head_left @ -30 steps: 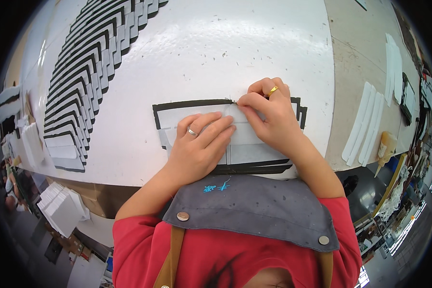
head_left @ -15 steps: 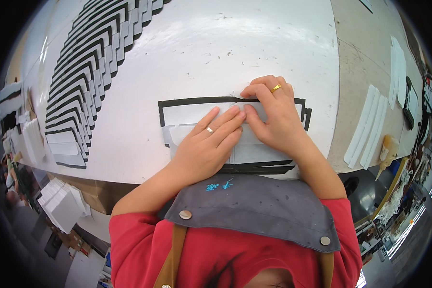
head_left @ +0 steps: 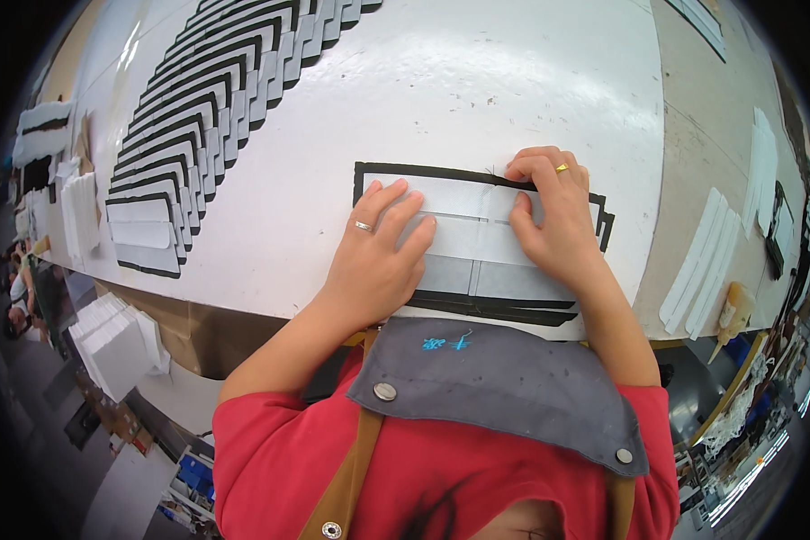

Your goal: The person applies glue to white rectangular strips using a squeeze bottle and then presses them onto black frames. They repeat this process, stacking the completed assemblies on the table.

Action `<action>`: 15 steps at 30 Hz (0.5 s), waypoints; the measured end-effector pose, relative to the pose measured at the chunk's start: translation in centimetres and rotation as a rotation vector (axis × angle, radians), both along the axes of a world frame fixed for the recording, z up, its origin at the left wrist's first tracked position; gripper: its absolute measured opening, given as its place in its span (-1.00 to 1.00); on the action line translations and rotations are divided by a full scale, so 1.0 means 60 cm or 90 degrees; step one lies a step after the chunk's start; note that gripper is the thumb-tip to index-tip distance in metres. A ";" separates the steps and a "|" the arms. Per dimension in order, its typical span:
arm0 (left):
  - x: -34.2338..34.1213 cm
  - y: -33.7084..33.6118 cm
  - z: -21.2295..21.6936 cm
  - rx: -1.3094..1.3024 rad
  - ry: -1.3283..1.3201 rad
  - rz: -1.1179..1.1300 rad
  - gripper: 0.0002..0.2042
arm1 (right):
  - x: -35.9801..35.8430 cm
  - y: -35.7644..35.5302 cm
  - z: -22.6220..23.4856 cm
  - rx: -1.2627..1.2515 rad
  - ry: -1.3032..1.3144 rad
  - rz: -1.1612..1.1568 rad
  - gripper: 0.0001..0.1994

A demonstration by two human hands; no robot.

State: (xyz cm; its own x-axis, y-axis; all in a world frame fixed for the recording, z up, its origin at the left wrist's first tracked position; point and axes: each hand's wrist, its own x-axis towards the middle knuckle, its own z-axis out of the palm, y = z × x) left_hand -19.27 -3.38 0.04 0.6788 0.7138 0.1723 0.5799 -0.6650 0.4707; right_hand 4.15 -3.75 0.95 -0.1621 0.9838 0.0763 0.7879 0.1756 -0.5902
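Note:
A flat panel [head_left: 463, 238] of white and grey sections with black borders lies before me on the white table. On its left part rests my left hand [head_left: 376, 252], palm down with the fingers apart. My right hand [head_left: 560, 216] is bent over the right half of the panel's far black border [head_left: 441, 173]. Its thumb presses the white surface while the curled forefinger sits at the border, so the edge lies between them. Loose dark threads [head_left: 492, 169] stick up beside the forefinger. Under the panel's near side, more black edges show.
A long overlapping row of similar black-edged pieces [head_left: 189, 135] covers the table's far left. White strips [head_left: 700, 261] and a glue bottle [head_left: 736, 310] lie at the right. A white stack [head_left: 112, 346] stands below the table's left edge.
My left hand has slid left along the panel from near its middle, and its fingers have spread. The right hand keeps its place at the border. The whole view has turned slightly.

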 end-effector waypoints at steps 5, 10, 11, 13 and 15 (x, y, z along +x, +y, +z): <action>0.001 0.001 0.001 0.022 0.049 -0.001 -0.66 | -0.015 -0.019 0.013 0.139 -0.048 0.041 -0.66; 0.003 0.002 -0.009 -0.001 0.021 -0.003 -0.65 | -0.003 -0.075 0.003 0.043 0.017 0.127 -0.51; 0.002 0.002 -0.009 0.001 0.018 -0.004 -0.64 | 0.013 -0.084 0.000 0.039 -0.007 0.121 -0.51; 0.000 0.001 -0.005 0.004 0.020 0.000 -0.64 | 0.052 -0.103 0.003 0.060 -0.046 0.045 -0.59; 0.000 0.000 -0.006 0.005 0.023 0.003 -0.62 | 0.091 -0.124 0.005 0.088 -0.085 -0.043 -0.65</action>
State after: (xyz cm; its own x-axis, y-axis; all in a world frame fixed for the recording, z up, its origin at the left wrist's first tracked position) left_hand -19.30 -3.37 -0.35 0.6816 0.7154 0.1540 0.5991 -0.6663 0.4440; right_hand 9.61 -11.17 1.28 -0.1145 0.9744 0.1934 0.8698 0.1923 -0.4543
